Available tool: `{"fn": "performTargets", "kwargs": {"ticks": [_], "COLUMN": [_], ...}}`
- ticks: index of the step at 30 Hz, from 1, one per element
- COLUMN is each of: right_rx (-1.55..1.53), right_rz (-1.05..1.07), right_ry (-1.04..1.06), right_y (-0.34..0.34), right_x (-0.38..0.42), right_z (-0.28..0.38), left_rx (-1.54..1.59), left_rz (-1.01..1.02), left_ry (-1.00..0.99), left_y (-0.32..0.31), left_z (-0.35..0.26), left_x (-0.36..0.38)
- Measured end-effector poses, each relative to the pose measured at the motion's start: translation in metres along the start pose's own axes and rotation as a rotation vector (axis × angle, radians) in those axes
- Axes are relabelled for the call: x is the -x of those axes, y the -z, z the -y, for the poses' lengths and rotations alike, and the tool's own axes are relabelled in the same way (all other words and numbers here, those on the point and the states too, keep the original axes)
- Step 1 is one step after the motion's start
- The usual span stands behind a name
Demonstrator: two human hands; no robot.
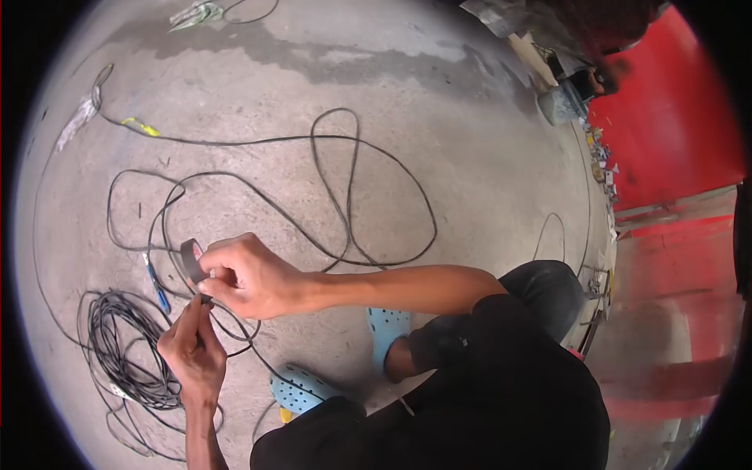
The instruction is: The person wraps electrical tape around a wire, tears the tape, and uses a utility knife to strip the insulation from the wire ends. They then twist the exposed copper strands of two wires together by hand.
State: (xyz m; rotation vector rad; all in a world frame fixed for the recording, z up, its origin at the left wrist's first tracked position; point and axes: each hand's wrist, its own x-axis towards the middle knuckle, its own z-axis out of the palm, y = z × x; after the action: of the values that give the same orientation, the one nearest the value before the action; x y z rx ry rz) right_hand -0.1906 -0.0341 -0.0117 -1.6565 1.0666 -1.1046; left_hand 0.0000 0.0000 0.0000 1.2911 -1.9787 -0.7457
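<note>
My right hand (252, 276) is closed around a roll of black tape (189, 258), whose flat side with a reddish-white core faces up. Just below it, my left hand (192, 348) pinches a black cable (207, 299) between thumb and fingertips, and the fingertips of both hands nearly meet there. How far the tape is wrapped on the cable is hidden by the fingers. A blue-handled tool (158, 288) lies on the floor left of my hands. Beside my left hand rests a large coil of black cable (94, 345).
Loops of loose cable (431, 211) spread over the concrete floor (486, 172). A yellow strip (141, 127) and a whitish cloth (77, 125) lie at the upper left. My feet in blue clogs (301, 385) are close by. Small clutter (601, 160) lines the red wall (666, 117).
</note>
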Motion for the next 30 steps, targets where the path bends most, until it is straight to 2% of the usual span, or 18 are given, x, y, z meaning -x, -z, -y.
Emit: {"fn": "performTargets", "kwargs": {"ticks": [1, 2, 3, 6, 8, 11, 16, 19, 28, 30], "right_rx": [-0.004, -0.068, 0.021, -0.235, -0.379, -0.403, -0.382, -0.401, -0.460, -0.457], "right_rz": [0.009, 0.072, 0.129, 0.158, 0.196, 0.276, 0.278, 0.291, 0.316, 0.312], "right_ry": [-0.033, -0.107, -0.171, -0.377, -0.533, -0.616, -0.608, -0.599, -0.704, -0.727], "right_y": [-0.005, -0.006, 0.032, 0.023, 0.021, 0.020, 0.024, 0.023, 0.021, 0.022], "right_x": [-0.007, -0.013, 0.009, 0.003, 0.001, 0.001, -0.002, -0.001, 0.003, 0.003], "right_z": [0.001, 0.003, 0.011, 0.019, 0.019, 0.003, 0.007, 0.010, 0.013, 0.013], "left_rx": [-0.039, -0.089, 0.007, -0.114, -0.178, -0.225, -0.226, -0.285, -0.347, -0.306], "left_rz": [0.004, -0.027, -0.049, -0.072, -0.041, -0.007, 0.098, -0.079, -0.004, -0.042], "left_ry": [-0.002, -0.095, -0.130, -0.313, -0.287, -0.250, 0.045, -0.345, -0.345, -0.348], "left_y": [0.006, 0.010, -0.026, -0.014, -0.013, -0.014, -0.010, -0.014, -0.005, -0.006], "left_z": [0.009, 0.020, -0.005, 0.008, 0.011, 0.013, -0.002, 0.009, 0.006, 0.001], "left_x": [-0.001, -0.003, 0.002, 0.007, 0.013, 0.015, 0.014, 0.012, 0.021, 0.020]}}
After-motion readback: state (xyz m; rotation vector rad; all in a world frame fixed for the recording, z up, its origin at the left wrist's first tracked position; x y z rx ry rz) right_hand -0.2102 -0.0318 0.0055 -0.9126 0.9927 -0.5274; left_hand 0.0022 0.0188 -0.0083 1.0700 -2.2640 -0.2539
